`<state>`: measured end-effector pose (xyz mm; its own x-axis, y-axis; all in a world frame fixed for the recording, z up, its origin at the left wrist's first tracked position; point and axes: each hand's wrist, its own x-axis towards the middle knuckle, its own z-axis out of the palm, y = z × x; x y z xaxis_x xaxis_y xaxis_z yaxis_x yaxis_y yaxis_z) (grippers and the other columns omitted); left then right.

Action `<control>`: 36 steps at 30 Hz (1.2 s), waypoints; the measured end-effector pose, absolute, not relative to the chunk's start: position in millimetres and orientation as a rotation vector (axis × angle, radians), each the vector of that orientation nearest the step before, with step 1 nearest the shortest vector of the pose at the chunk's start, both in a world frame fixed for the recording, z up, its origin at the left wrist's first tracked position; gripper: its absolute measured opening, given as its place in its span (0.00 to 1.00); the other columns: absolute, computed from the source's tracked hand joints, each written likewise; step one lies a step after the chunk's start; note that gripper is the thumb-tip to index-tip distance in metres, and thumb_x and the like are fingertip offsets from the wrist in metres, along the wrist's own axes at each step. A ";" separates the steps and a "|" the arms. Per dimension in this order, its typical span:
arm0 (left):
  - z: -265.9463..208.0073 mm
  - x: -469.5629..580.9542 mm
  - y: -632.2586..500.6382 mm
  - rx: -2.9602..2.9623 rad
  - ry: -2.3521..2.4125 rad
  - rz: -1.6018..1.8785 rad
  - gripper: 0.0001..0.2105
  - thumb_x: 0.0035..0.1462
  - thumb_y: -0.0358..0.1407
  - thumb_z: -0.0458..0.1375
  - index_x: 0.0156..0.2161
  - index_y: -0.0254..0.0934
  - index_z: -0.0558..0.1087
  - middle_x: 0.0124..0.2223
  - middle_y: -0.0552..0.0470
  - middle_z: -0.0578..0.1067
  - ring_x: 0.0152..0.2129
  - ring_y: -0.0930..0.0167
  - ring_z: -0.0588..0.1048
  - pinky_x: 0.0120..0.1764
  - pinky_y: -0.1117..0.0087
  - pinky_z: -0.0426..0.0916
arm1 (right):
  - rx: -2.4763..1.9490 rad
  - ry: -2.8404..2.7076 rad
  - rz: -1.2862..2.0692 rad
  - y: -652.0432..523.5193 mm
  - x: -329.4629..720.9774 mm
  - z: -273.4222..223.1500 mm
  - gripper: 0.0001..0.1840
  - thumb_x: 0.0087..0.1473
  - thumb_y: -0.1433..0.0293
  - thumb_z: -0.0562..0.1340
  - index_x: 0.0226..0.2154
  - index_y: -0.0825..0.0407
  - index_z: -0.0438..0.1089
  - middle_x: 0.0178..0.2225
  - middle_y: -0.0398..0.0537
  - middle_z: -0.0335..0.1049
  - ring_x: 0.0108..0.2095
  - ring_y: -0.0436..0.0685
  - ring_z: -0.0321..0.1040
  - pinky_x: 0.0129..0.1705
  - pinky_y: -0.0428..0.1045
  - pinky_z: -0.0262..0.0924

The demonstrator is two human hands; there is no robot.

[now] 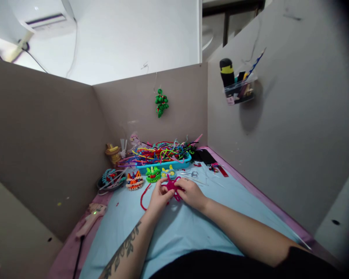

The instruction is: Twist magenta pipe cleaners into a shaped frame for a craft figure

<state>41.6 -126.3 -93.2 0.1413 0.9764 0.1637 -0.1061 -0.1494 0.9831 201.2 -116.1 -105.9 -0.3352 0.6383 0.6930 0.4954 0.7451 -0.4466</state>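
Between my two hands is a magenta pipe-cleaner piece (170,184) with looped, petal-like arms around a middle. My left hand (160,195) pinches its left side with thumb and fingers. From the right, my right hand (190,192) grips its edge with fingers closed. A red pipe cleaner (142,199) curves out on the cloth beside my left hand. Just beyond my hands stand finished pipe-cleaner figures: an orange and white one (134,181), a green one (153,175) and a light blue and yellow one (168,173).
A blue tray (163,166) heaped with pipe cleaners stands at the back. Scissors (192,174) lie right of the figures. A dark bowl (111,182) and a pink glue gun (91,221) sit at left. Grey partitions (279,116) enclose the table; a tool box (239,92) hangs on the right one.
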 end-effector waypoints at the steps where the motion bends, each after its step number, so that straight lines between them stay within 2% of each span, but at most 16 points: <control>1: -94.4 41.4 -125.2 1.330 0.958 1.265 0.25 0.39 0.37 0.66 0.43 0.34 0.64 0.18 0.63 0.64 0.15 0.79 0.63 0.21 0.78 0.55 | -0.882 -2.000 0.187 -116.9 200.6 -106.1 0.12 0.47 0.80 0.57 0.34 0.51 0.68 0.32 0.47 0.69 0.35 0.54 0.64 0.39 0.48 0.58; 4: -96.8 40.9 -122.7 1.379 0.981 1.280 0.17 0.38 0.36 0.66 0.36 0.32 0.68 0.24 0.56 0.71 0.21 0.76 0.68 0.27 0.75 0.61 | -0.946 -2.001 0.166 -118.3 199.3 -107.1 0.11 0.47 0.80 0.56 0.34 0.51 0.67 0.32 0.47 0.69 0.35 0.54 0.64 0.38 0.48 0.58; 7: -95.7 40.8 -122.8 1.365 0.988 1.280 0.15 0.37 0.34 0.66 0.33 0.32 0.70 0.28 0.52 0.74 0.25 0.73 0.71 0.30 0.74 0.63 | -0.965 -2.011 0.137 -119.1 199.0 -106.7 0.10 0.48 0.78 0.57 0.33 0.51 0.67 0.32 0.47 0.69 0.34 0.54 0.64 0.38 0.48 0.58; 16: -92.1 40.6 -125.1 1.243 1.002 1.244 0.16 0.35 0.32 0.66 0.33 0.33 0.69 0.20 0.58 0.71 0.16 0.78 0.67 0.23 0.77 0.59 | -0.986 -2.034 0.078 -121.2 199.2 -103.3 0.08 0.49 0.77 0.57 0.33 0.50 0.68 0.31 0.46 0.69 0.35 0.53 0.64 0.38 0.47 0.56; 27: -103.5 40.1 -124.2 1.734 1.150 1.255 0.09 0.43 0.32 0.60 0.33 0.34 0.72 0.25 0.53 0.73 0.20 0.74 0.69 0.24 0.76 0.62 | -1.090 -2.048 0.070 -119.5 200.4 -106.2 0.06 0.44 0.77 0.59 0.25 0.50 0.67 0.27 0.43 0.68 0.31 0.53 0.64 0.34 0.45 0.54; 36: -93.3 37.8 -123.4 1.310 1.013 1.172 0.16 0.36 0.36 0.66 0.33 0.32 0.71 0.22 0.55 0.71 0.17 0.77 0.67 0.21 0.78 0.57 | -0.916 -1.992 0.175 -116.5 202.6 -103.6 0.07 0.49 0.76 0.59 0.28 0.50 0.70 0.28 0.45 0.71 0.32 0.53 0.65 0.37 0.47 0.57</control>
